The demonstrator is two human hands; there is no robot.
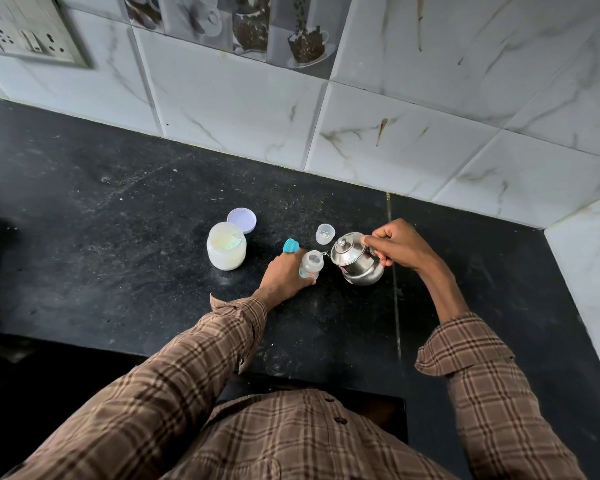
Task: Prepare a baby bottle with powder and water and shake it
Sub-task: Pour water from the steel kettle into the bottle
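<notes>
A small clear baby bottle [310,265] stands open on the black counter [118,237]. My left hand [283,277] grips its lower part. My right hand [400,245] holds the handle of a small steel kettle [355,259], tilted left with its spout right at the bottle's mouth. The bottle's blue ring with teat [290,245] lies just behind my left hand. A clear bottle cap [325,233] stands behind the kettle. An open jar of white powder [226,250] sits to the left, with its pale lid [242,220] lying behind it.
The marble-tiled wall [326,116] runs along the back and turns into a corner at the right. A switch and socket plate [32,32] is mounted at the upper left. The counter's front edge lies close to my body.
</notes>
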